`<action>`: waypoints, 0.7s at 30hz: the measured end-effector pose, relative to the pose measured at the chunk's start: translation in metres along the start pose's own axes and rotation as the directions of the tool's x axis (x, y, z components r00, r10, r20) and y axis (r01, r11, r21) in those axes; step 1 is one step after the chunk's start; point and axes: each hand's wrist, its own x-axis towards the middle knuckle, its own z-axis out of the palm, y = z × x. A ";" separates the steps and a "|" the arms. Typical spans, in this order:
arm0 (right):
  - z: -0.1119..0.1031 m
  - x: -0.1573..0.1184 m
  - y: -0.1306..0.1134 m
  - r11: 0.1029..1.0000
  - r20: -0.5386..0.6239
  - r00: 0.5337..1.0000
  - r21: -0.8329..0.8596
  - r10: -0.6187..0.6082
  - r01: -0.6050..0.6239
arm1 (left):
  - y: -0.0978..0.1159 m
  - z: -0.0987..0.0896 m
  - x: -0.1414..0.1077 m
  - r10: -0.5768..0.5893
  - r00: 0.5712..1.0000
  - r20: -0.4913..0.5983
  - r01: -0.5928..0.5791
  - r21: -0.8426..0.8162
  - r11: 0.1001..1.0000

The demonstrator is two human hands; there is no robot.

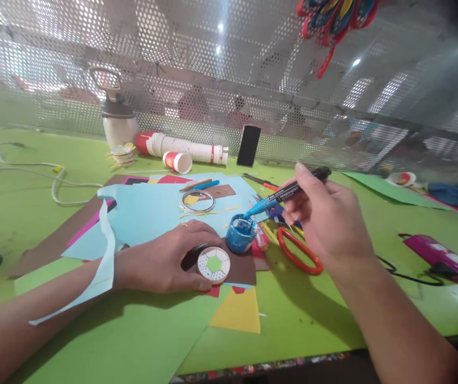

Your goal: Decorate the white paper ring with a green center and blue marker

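Observation:
My right hand (324, 213) grips a black permanent marker (291, 191) whose front end is blue. Its tip points down at the mouth of a small open jar of blue paint (240, 234); I cannot tell whether it touches the paint. Beside the jar, my left hand (173, 255) curls around a round white disc (213, 264), thumb at its near edge. The disc bears a green hexagon, dark dividing lines and blue dots in some sections. Underneath lies brown paper (244, 269). A curled light-blue paper strip (107, 240) lies across my left forearm.
Red-handled scissors (299, 250) lie right of the jar. Behind are a roll of tape (198, 201), stacked paper cups (184, 148), a spray bottle (119, 117) and a propped phone (248, 145). A magenta tool (440, 256) with a black cord lies at right. Coloured paper sheets (144, 213) overlap centrally.

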 end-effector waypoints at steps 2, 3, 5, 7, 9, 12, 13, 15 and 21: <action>0.001 0.000 -0.001 0.998 0.013 0.999 0.020 0.052 -0.052 | 0.000 0.000 0.000 0.002 1.000 0.004 -0.002 -0.009 1.000; 0.002 -0.001 -0.002 0.996 0.027 0.997 0.037 0.077 -0.078 | 0.001 0.000 0.000 0.003 1.000 0.003 -0.003 -0.016 1.000; 0.003 -0.003 -0.004 0.986 0.074 0.988 0.088 0.134 -0.140 | 0.001 0.000 0.000 0.000 1.000 -0.004 0.000 -0.028 1.000; 0.003 -0.004 -0.005 0.968 0.134 0.973 0.142 0.189 -0.208 | 0.001 0.001 0.000 0.002 1.000 -0.013 -0.002 -0.034 0.999; 0.003 -0.005 -0.005 0.946 0.194 0.951 0.174 0.240 -0.274 | 0.000 0.001 0.000 0.006 1.000 -0.022 -0.007 -0.036 0.999; 0.003 -0.008 -0.004 0.924 0.275 0.919 0.181 0.282 -0.337 | -0.002 0.003 0.000 -0.006 0.999 -0.041 0.004 -0.034 0.999; 0.003 -0.009 -0.003 0.921 0.296 0.911 0.176 0.287 -0.348 | -0.002 0.004 0.000 -0.018 0.999 -0.046 0.017 -0.030 0.999; 0.004 -0.013 -0.002 0.921 0.326 0.901 0.164 0.288 -0.353 | 0.000 0.004 0.000 -0.048 0.998 -0.050 0.047 -0.017 0.999; 0.005 -0.026 0.000 0.959 0.388 0.889 0.043 0.243 -0.280 | 0.005 0.002 0.003 -0.067 0.997 -0.023 0.067 0.010 0.998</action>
